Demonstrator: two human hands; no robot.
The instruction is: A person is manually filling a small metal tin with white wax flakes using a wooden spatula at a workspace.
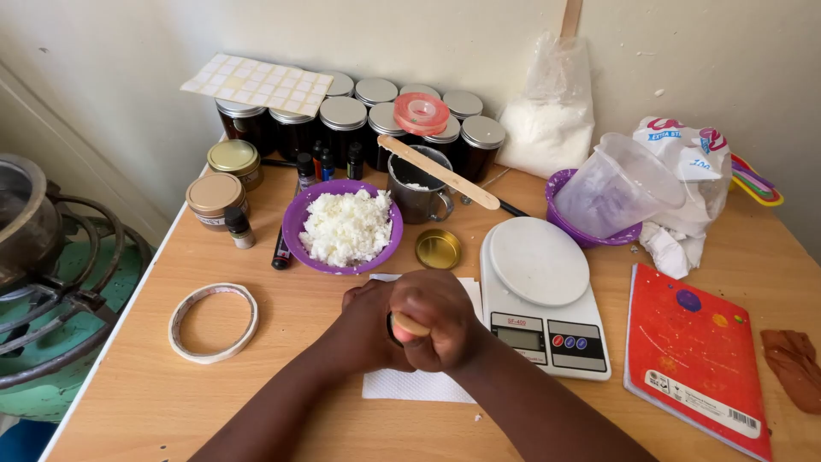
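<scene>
Both forearms come in from the near edge of the wooden table (256,376) and meet over a white paper sheet (410,385), which serves as the landmark. Directly above that sheet the right hand (436,321) is curled tight into a fist around a small jar with a tan wooden lid (409,325); only the lid's edge shows between the fingers, facing left toward the left hand (368,329). That hand is closed against the jar's other side, pressed to the right one, so the jar lies between the two palms with its axis roughly sideways. Neither hand is nearer; both grip it. Beyond the sheet sits a purple bowl of white flakes (344,227), and just right of the sheet a kitchen scale (539,291).
</scene>
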